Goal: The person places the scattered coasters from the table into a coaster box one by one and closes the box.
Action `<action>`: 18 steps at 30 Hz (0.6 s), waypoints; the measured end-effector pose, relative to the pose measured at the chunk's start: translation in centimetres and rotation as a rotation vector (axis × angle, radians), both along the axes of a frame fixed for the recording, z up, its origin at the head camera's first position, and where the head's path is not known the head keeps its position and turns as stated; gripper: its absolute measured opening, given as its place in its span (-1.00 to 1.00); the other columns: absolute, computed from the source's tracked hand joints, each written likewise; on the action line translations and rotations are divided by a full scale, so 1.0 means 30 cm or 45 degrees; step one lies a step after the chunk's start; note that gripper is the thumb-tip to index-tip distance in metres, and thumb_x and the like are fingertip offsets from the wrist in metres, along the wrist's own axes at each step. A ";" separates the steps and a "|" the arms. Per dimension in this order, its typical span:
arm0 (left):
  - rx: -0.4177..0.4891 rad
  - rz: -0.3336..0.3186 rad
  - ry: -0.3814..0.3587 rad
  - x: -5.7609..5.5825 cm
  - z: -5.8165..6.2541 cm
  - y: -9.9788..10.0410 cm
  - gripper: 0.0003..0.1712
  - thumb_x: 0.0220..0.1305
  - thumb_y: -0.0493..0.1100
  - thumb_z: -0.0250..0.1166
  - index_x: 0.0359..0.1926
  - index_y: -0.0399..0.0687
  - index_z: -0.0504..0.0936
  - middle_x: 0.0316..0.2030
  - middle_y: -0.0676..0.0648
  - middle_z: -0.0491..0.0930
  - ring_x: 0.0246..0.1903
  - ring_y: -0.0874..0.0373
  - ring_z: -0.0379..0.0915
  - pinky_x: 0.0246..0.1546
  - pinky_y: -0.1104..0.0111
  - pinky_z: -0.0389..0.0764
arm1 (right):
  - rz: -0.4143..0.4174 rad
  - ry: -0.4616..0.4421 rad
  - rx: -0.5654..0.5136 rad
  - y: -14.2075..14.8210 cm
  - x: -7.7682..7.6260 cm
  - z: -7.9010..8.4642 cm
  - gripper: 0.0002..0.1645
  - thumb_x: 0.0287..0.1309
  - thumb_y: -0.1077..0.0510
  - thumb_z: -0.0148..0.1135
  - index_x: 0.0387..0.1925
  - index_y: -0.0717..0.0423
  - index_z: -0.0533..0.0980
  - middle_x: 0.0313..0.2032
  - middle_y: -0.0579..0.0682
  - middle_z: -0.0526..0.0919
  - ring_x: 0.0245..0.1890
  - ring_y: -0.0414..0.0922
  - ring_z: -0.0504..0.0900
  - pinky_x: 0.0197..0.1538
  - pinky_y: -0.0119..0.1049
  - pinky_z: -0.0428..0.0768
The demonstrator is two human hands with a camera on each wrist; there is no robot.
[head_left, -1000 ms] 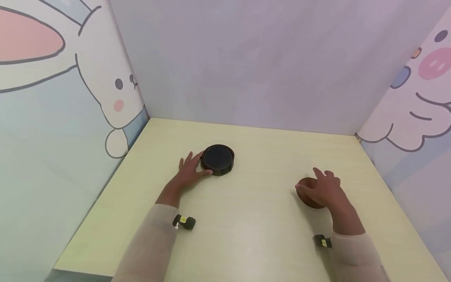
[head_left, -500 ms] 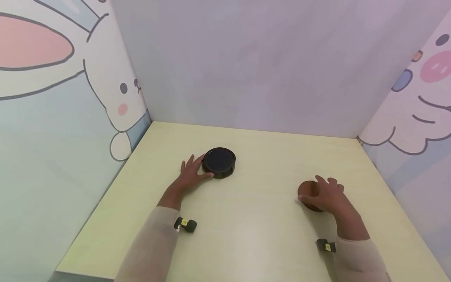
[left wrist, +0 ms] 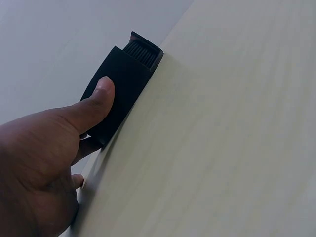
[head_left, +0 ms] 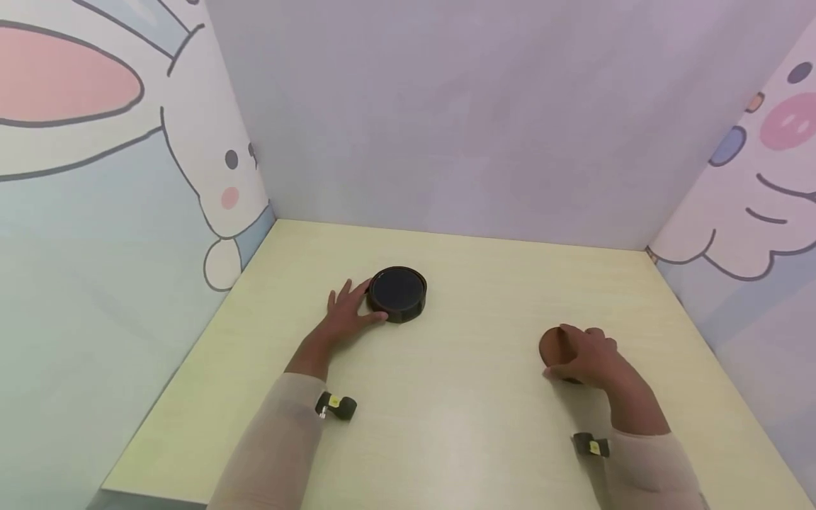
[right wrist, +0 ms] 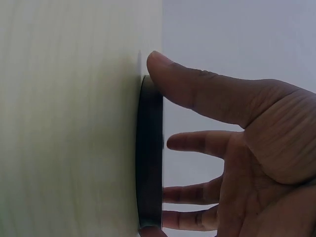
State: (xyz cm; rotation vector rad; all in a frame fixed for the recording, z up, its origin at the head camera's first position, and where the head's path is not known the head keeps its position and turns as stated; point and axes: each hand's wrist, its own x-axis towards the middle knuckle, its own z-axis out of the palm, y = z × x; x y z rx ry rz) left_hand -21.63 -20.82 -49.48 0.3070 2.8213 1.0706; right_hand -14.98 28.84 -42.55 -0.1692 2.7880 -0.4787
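Observation:
A black round coaster holder [head_left: 398, 290] lies flat towards the back left of the table. My left hand [head_left: 343, 316] grips its left side, with the thumb at the near side and a finger farther round. In the left wrist view, fine stacked ridges show in a gap in the holder's wall [left wrist: 116, 94]. Over on the right, a brown round coaster [head_left: 553, 347] rests flat on the tabletop. My right hand [head_left: 593, 358] holds it by the rim between thumb and a finger. Seen edge-on in the right wrist view, the coaster [right wrist: 149, 153] looks dark and thin.
The pale wood table [head_left: 433, 397] meets a plain back wall [head_left: 446, 127]. Side walls with cartoon animals stand left [head_left: 115, 248] and right [head_left: 765, 297]. Small black wrist cameras are strapped at the left sleeve [head_left: 274, 425] and right sleeve [head_left: 650, 460].
My right hand's fingers have come down and closed in on the coaster's rim. My left hand has kept its place on the holder. The head view has shifted slightly.

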 end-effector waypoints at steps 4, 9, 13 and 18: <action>-0.006 0.004 -0.001 0.001 0.002 -0.001 0.14 0.43 0.33 0.41 0.78 0.10 0.05 0.73 -0.21 0.14 0.78 -0.32 -0.41 0.71 -0.33 -0.54 | 0.025 -0.020 -0.019 -0.001 0.000 0.005 0.23 0.14 -0.12 0.66 0.61 0.28 0.18 0.31 0.71 0.29 0.17 0.66 0.35 0.01 0.42 0.64; 0.000 0.006 -0.014 0.003 0.008 -0.002 0.13 0.44 0.30 0.42 0.78 0.08 0.06 0.74 -0.21 0.13 0.79 -0.31 -0.43 0.72 -0.31 -0.56 | 0.035 -0.010 -0.034 0.003 0.000 0.002 0.17 0.13 -0.06 0.67 0.59 0.25 0.24 0.36 0.71 0.28 0.20 0.66 0.35 0.03 0.43 0.63; -0.016 0.002 -0.017 0.003 0.009 -0.003 0.12 0.45 0.30 0.41 0.78 0.08 0.04 0.74 -0.21 0.13 0.79 -0.31 -0.43 0.72 -0.31 -0.55 | 0.043 -0.009 -0.046 0.008 0.005 0.001 0.13 0.15 -0.07 0.66 0.60 0.21 0.29 0.41 0.70 0.26 0.26 0.68 0.31 0.09 0.49 0.61; -0.028 0.007 -0.013 0.003 0.008 -0.007 0.12 0.46 0.31 0.40 0.78 0.08 0.04 0.73 -0.23 0.13 0.78 -0.31 -0.43 0.72 -0.32 -0.54 | 0.027 -0.007 -0.098 0.010 0.011 0.005 0.13 0.16 -0.08 0.65 0.61 0.17 0.30 0.44 0.68 0.23 0.32 0.69 0.24 0.14 0.53 0.57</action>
